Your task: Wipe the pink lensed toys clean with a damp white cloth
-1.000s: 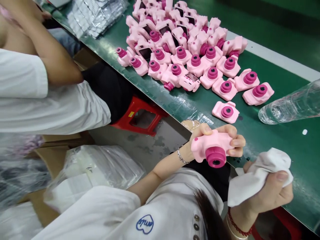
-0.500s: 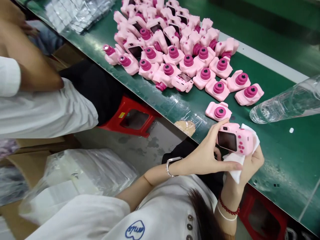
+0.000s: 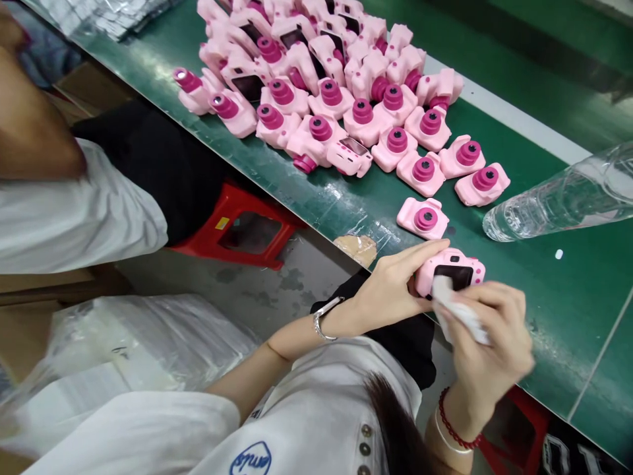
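A pink toy camera (image 3: 424, 276), its dark screen facing up, is gripped at its left end by my left hand (image 3: 380, 290). My right hand (image 3: 494, 336), a little smeared by motion, pinches a folded white cloth (image 3: 467, 320). The cloth touches the lower left of the screen and hides part of it. Just beyond my hands, another pink camera (image 3: 422, 218) lies on the green table with its magenta lens up.
Many more pink cameras (image 3: 363, 122) are heaped on the green table (image 3: 548, 316). A clear plastic bottle (image 3: 558, 198) lies at the right. A red stool (image 3: 247, 227) and a seated co-worker's sleeve (image 3: 74, 211) are on the left, above plastic-wrapped goods (image 3: 148, 349).
My right hand has moved from beneath the camera to above its screen, bringing the cloth onto it. My left hand keeps hold of the camera, now tilted differently. The view has shifted slightly.
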Available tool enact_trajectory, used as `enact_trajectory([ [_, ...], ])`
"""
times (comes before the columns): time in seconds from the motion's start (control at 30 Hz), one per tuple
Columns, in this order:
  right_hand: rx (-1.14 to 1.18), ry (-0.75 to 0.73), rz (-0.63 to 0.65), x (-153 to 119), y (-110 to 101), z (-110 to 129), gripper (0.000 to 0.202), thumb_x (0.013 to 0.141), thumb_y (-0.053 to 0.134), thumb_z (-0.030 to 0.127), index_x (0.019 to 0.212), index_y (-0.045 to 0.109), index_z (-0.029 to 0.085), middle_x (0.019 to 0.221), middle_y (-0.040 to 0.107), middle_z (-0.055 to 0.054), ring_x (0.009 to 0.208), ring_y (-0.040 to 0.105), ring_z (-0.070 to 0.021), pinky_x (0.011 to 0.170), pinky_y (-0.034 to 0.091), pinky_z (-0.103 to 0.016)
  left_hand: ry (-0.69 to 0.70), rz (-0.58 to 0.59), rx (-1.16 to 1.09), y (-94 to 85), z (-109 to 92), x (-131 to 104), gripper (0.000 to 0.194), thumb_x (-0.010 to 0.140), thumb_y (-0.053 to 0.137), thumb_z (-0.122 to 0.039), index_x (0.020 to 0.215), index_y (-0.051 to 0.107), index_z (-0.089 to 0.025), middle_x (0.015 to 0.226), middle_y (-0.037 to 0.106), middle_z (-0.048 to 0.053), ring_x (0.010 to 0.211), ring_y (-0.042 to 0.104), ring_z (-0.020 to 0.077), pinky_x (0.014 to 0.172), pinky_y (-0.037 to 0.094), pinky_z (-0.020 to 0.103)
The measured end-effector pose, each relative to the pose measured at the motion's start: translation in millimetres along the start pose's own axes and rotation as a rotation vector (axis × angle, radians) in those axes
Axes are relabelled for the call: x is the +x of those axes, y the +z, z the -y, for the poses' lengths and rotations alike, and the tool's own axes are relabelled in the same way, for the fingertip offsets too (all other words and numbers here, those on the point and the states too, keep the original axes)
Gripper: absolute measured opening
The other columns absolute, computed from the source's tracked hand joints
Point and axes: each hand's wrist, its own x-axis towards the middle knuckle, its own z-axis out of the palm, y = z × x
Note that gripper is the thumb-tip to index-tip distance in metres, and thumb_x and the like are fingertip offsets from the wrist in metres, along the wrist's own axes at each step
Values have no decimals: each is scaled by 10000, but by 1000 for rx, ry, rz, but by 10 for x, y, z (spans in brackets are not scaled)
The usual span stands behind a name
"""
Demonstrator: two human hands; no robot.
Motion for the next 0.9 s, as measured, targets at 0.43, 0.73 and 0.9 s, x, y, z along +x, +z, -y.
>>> enact_trajectory([
  [0.43,542,690,-272,309,-13,-251,323,883,707,513,902,529,245,864,733,8,522,596,-116,477,461,-254,-155,139,-299,-67,-54,-30,758,701,949,-375,1383,682,-182,1287,775,119,1030,802,241,890,665,276],
  [0.73,856,926,-202,163,-174,-286,400,746,821,578,859,648,236,748,598,50,521,460,-83,389,375,-204,-181,107,-347,-141,-87,24,844,646,981,-373,1405,668,-179,1292,772,126,1041,799,250,861,674,264],
  [0.9,691,1059,-184,81,-53,39,477,779,773,657,1005,718,241,880,717,-15,789,694,-182,682,606,-314,-42,112,-156,-139,-95,18,914,676,957,-465,1471,605,-185,1335,751,133,1079,794,259,976,647,302],
])
